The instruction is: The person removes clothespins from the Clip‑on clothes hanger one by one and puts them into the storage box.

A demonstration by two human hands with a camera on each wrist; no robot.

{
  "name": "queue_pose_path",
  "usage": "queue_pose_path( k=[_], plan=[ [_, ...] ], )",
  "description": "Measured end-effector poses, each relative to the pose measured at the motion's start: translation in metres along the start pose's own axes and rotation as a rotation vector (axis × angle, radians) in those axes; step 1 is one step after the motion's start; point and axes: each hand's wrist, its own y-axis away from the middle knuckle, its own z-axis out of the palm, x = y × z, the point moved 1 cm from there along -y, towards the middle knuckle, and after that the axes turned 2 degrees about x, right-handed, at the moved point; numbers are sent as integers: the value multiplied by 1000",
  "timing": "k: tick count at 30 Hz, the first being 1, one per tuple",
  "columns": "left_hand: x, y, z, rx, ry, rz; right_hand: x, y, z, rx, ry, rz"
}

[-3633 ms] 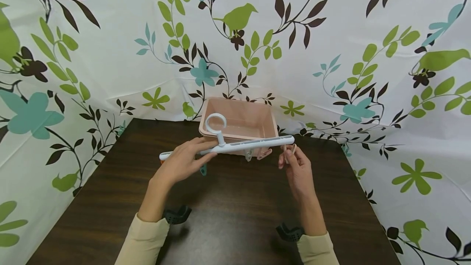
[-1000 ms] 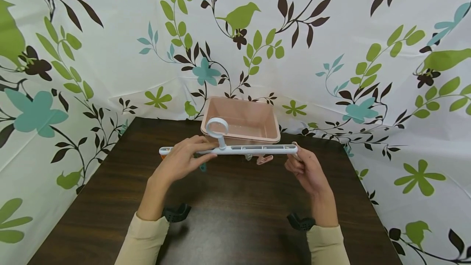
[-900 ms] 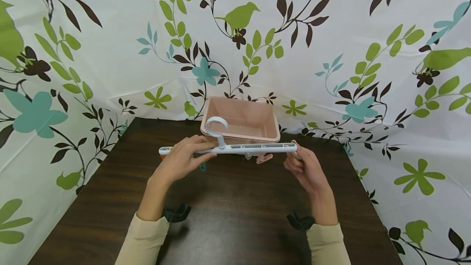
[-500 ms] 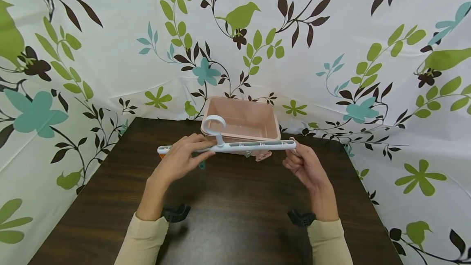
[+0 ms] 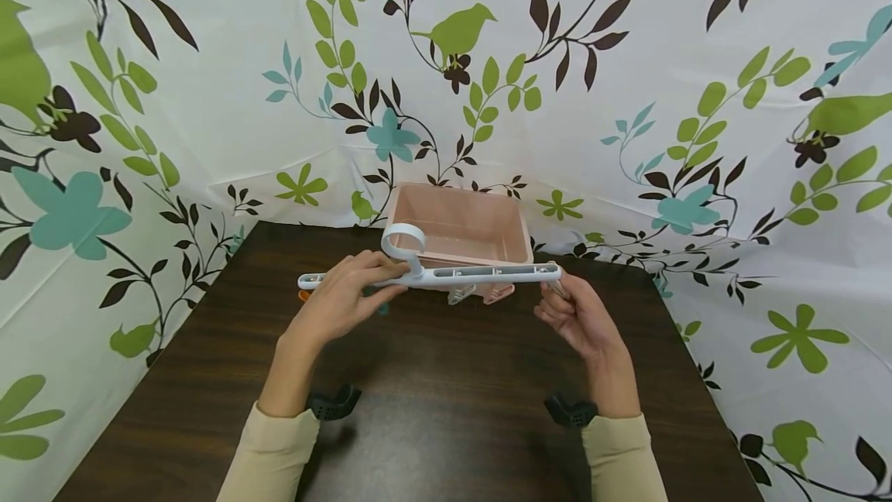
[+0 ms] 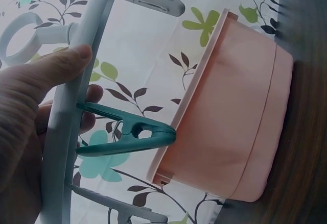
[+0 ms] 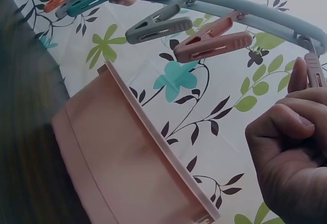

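Note:
A white clip hanger (image 5: 453, 276) is held up level over the table, its round hook (image 5: 404, 232) upward. My left hand (image 5: 346, 290) grips the bar beside the hook, thumb on the near side. At the bar's right end, my right hand (image 5: 584, 314) pinches a pale clothespin (image 7: 315, 71) that hangs there; part of it is hidden. A pink clothespin (image 7: 213, 39) and a grey clothespin (image 7: 159, 25) hang from the bar between the hands. Near my left hand hang a teal clothespin (image 6: 127, 132) and an orange clothespin (image 7: 57, 0).
Behind the hanger, a pink plastic bin (image 5: 460, 223) stands at the back of the dark wooden table (image 5: 446, 417). A white cloth (image 5: 230, 84) with leaves and birds covers the wall behind and the sides.
My right hand has moved from just below the hanger's right end up and outward against it. The hanger has gone from slanted to nearly level, with small tilts since.

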Motion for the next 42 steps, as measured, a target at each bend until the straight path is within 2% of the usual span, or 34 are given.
queue_pose_path(
  k=[4,7,15,21,23,25,30,32,38,42],
  plan=[
    [0,1,-1,7,-5,-4,2,1,-2,-22,-38,-7],
    [0,1,-2,21,-4,-8,3,2,-2,-8,-66,-3],
    [-1,1,-5,29,-3,-18,3,-2,-6,217,-140,6],
    [-2,1,-6,32,11,-14,2,-5,-10,256,-170,-3],
    [-3,1,-6,29,13,-22,1,-8,-11,299,-120,-9],
    [-3,1,-6,26,10,-32,1,-12,-12,366,-25,-13],
    [-5,2,-7,29,4,-42,2,-28,-12,513,302,32],
    [-5,2,-8,30,6,-41,3,-35,-13,529,375,45],
    [-6,1,-9,28,25,-42,5,-56,-17,524,429,53],
    [-6,1,-10,23,30,-64,5,-70,-16,549,594,74]
  ],
)
